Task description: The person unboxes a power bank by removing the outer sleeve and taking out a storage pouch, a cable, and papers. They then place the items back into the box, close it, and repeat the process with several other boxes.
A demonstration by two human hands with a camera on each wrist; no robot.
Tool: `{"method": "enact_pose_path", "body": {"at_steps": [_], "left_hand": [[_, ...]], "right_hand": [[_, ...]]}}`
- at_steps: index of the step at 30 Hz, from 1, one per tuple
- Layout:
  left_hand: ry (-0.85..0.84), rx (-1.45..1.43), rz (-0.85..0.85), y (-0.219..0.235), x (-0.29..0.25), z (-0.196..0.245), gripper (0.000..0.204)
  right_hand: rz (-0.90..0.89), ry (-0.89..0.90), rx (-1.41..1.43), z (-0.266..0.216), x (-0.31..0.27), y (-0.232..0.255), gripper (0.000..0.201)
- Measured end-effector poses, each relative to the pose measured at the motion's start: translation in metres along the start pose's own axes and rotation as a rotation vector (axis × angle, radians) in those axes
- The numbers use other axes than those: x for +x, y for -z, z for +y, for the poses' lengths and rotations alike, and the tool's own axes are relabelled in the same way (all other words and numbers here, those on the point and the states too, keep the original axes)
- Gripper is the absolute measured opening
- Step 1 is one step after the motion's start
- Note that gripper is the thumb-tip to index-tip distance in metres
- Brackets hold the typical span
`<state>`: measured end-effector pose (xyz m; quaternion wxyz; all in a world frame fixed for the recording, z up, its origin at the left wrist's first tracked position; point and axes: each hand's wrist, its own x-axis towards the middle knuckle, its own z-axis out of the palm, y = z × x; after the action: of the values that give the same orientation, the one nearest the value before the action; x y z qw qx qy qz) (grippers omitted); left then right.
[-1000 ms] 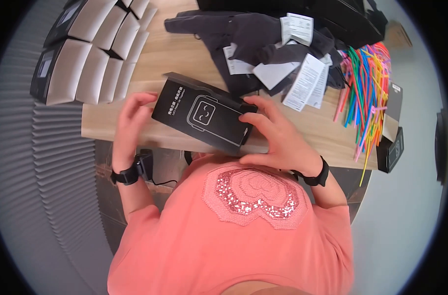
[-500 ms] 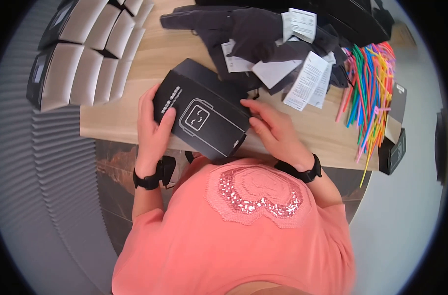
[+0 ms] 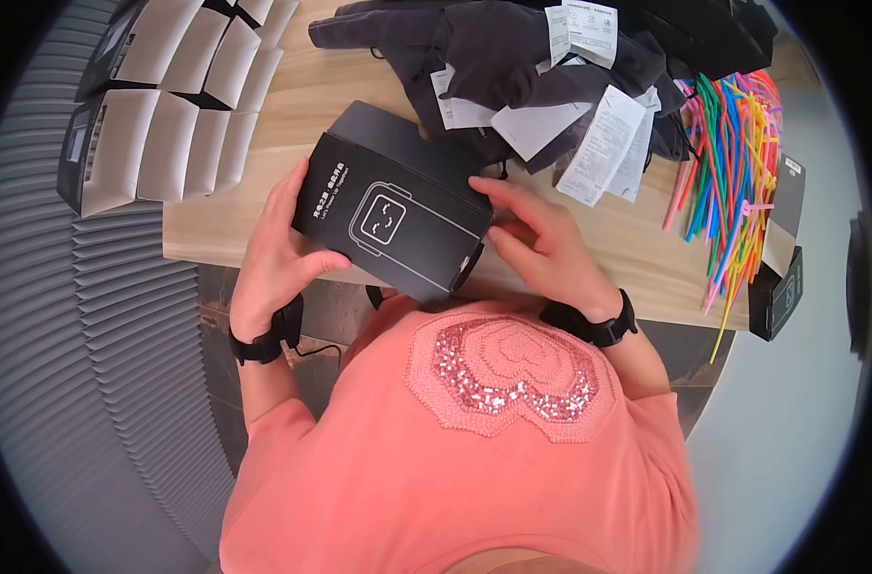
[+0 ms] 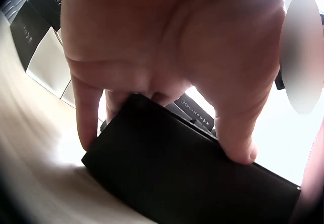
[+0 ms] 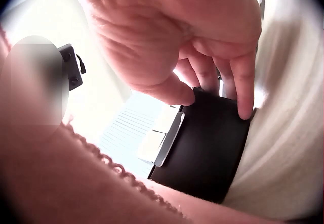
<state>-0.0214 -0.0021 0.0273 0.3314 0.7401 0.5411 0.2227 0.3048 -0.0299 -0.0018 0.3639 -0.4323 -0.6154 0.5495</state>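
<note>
A black carton [image 3: 422, 230] printed with a white outline of a smiling device lies at the table's near edge, close to the person's front, with flaps at its far and near sides. Around its left end is the left hand [image 3: 275, 251]; in the left wrist view the thumb [image 4: 242, 150] and a finger [image 4: 87, 128] bear on opposite edges of the black carton. The right hand [image 3: 551, 251] grips the right end, its thumb [image 5: 177, 90] and forefinger [image 5: 245, 95] spread across the end panel in the right wrist view. The carton's inside is hidden.
Several white-sided boxes [image 3: 120, 143] stand in rows at the left. Behind the carton lies dark clothing [image 3: 513, 57] with white paper tags [image 3: 603, 143]. Colourful straws [image 3: 728, 172] spill at the right beside another small black box [image 3: 783, 292]. The wooden table [image 3: 216, 234] ends near the person.
The left hand came in from beside the carton to its left end, and its thumb slid from the printed face to the near edge. The carton turned slightly; the right hand stayed at its right end.
</note>
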Motion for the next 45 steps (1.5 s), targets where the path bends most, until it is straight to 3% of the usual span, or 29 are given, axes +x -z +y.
{"method": "enact_pose_path", "body": {"at_steps": [2, 4, 5, 7, 8, 10, 11, 13, 14, 16, 17, 19, 22, 26, 28, 32, 34, 36, 37, 39, 42, 45], "left_hand": [[0.012, -0.013, 0.021, -0.001, -0.001, 0.001, 0.12], [-0.016, 0.033, 0.101, -0.004, -0.001, 0.005, 0.09], [-0.013, 0.035, 0.105, -0.005, -0.002, 0.001, 0.09], [0.054, -0.204, 0.255, -0.009, -0.004, -0.017, 0.054], [-0.131, -0.105, 0.385, -0.01, -0.005, -0.024, 0.037], [0.179, -0.211, 0.605, -0.023, -0.008, -0.042, 0.041], [0.18, -0.205, 0.607, -0.026, -0.006, -0.042, 0.041], [0.334, -0.747, 0.767, -0.04, 0.001, -0.033, 0.046], [0.336, -0.745, 0.769, -0.044, 0.004, -0.029, 0.046], [0.293, -0.841, 0.775, -0.047, 0.006, -0.024, 0.051], [0.294, -0.839, 0.781, -0.044, 0.003, -0.023, 0.051], [0.368, -0.466, 0.616, -0.037, -0.003, -0.023, 0.048], [0.311, -0.486, 0.628, -0.039, -0.003, -0.028, 0.04], [0.121, -0.252, 0.651, -0.042, -0.001, -0.019, 0.033], [0.051, -0.2, 0.623, -0.043, 0.002, -0.022, 0.031], [0.038, -0.377, 0.582, -0.057, 0.032, -0.01, 0.034], [0.067, -0.475, 0.537, -0.06, 0.043, -0.006, 0.033], [0.229, -0.908, 0.491, -0.06, 0.052, -0.002, 0.033], [0.219, -0.913, 0.479, -0.06, 0.055, -0.003, 0.033], [0.227, -1.448, 0.382, -0.054, 0.058, -0.01, 0.034], [0.195, -1.387, 0.219, -0.04, 0.058, -0.03, 0.034], [0.129, -1.236, 0.16, -0.035, 0.055, -0.04, 0.037]], "right_hand": [[-0.005, -0.012, -0.019, 0.002, 0.0, 0.0, 0.054], [0.034, 0.057, -0.042, 0.005, 0.001, -0.001, 0.05], [0.03, 0.06, -0.041, 0.005, 0.002, -0.001, 0.05], [0.093, 0.054, 0.004, 0.003, 0.002, -0.004, 0.049], [0.089, 0.056, 0.007, 0.001, 0.002, -0.003, 0.049], [0.034, 0.001, -0.005, -0.006, 0.001, 0.0, 0.047], [0.031, 0.004, -0.001, -0.005, 0.002, -0.001, 0.047], [0.058, 0.039, -0.08, -0.002, 0.002, -0.004, 0.045], [0.056, 0.04, -0.077, -0.003, 0.002, -0.004, 0.045], [0.112, 0.2, -0.506, -0.009, 0.005, -0.003, 0.044], [0.108, 0.204, -0.504, -0.014, 0.005, -0.003, 0.044], [0.167, 0.339, -0.779, -0.023, 0.006, -0.002, 0.043], [0.135, 0.399, -0.809, -0.031, 0.009, -0.001, 0.041], [0.143, 0.428, -0.773, -0.032, 0.009, -0.001, 0.041], [0.145, 0.596, -0.896, -0.039, 0.007, -0.001, 0.033], [0.026, 0.583, -0.977, -0.049, 0.008, -0.011, 0.025], [-0.2, 0.493, -0.872, -0.048, 0.014, -0.009, 0.02], [-0.183, 0.51, -0.831, -0.05, 0.014, -0.005, 0.021], [-0.159, 0.576, -0.808, -0.05, 0.014, -0.006, 0.022], [-0.202, 0.617, -0.838, -0.049, 0.01, -0.007, 0.026], [-0.334, 0.57, -0.855, -0.047, 0.005, -0.003, 0.025], [-0.403, 0.527, -0.859, -0.047, 0.001, 0.005, 0.022]]}}
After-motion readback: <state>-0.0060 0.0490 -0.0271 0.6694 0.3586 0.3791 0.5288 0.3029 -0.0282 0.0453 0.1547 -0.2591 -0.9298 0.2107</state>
